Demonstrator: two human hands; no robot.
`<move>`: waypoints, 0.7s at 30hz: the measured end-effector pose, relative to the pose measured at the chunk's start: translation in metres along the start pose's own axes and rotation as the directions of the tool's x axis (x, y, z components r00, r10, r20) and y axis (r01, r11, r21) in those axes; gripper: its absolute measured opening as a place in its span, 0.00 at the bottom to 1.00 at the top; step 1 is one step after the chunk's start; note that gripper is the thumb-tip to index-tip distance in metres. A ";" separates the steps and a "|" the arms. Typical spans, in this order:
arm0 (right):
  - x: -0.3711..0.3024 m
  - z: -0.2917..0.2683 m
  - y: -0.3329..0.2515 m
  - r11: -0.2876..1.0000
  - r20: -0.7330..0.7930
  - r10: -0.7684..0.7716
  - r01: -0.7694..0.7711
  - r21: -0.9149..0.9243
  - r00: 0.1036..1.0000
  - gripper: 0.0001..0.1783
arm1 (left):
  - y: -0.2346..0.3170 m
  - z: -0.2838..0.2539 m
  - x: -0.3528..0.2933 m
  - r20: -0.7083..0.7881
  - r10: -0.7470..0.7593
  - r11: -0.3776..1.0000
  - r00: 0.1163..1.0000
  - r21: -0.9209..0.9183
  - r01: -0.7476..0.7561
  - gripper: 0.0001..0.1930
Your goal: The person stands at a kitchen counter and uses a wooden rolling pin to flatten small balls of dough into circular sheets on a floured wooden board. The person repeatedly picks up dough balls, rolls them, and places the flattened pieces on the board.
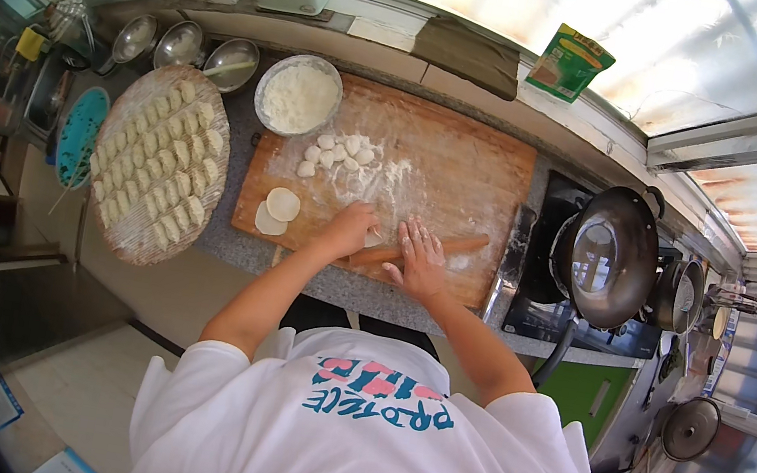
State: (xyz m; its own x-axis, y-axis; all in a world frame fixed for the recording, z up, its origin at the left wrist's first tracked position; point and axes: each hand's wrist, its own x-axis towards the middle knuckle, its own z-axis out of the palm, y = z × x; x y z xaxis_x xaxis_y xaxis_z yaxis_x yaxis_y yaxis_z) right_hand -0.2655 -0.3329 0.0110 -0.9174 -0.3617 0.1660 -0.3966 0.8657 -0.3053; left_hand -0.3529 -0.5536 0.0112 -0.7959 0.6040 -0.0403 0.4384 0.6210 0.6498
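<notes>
On the floured wooden board (470, 157), my left hand (352, 229) is closed, pinching the edge of a small dough wrapper (375, 238) that is mostly hidden. My right hand (420, 261) lies palm down across a wooden rolling pin (466, 245), fingers stretched out and dusted with flour. The pin lies at a slant near the board's front edge. To the left of my left hand are two rolled round wrappers (283, 204), partly overlapping. Several small dough pieces (340, 151) sit farther back beside loose flour.
A metal bowl of flour (300, 95) stands at the board's back left corner. Farther left, a round tray (140, 243) bears rows of dumplings. At the right, a dark wok (611, 258) sits on the stove, next to a cleaver (508, 267). A green packet (571, 64) stands on the sill.
</notes>
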 end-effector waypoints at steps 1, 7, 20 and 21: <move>0.011 0.001 0.002 1.000 0.009 0.027 -0.027 -0.001 1.000 0.50 | 0.004 -0.003 0.002 -0.027 0.000 1.000 1.000 -0.023 0.000 0.04; 0.088 -0.002 0.016 0.990 -0.018 0.037 -0.039 -0.135 0.999 0.52 | 0.003 -0.015 0.011 -0.003 -0.304 0.940 0.953 -0.165 0.299 0.07; 0.080 -0.002 0.015 0.995 0.023 0.097 -0.096 -0.036 0.995 0.51 | 0.009 -0.011 0.003 -0.098 -0.225 0.970 0.969 -0.121 0.213 0.08; 0.073 -0.003 0.013 0.996 0.019 0.086 -0.085 -0.036 0.996 0.50 | 0.007 -0.012 0.002 -0.078 -0.254 0.958 0.964 -0.156 0.240 0.08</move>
State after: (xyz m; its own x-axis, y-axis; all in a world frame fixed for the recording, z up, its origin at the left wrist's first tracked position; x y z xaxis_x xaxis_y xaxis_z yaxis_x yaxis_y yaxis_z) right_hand -0.3377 -0.3473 0.0222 -0.9485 -0.2925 0.1218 -0.3157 0.9051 -0.2847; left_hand -0.3560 -0.5536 0.0248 -0.9112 0.3855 -0.1453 0.1634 0.6620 0.7315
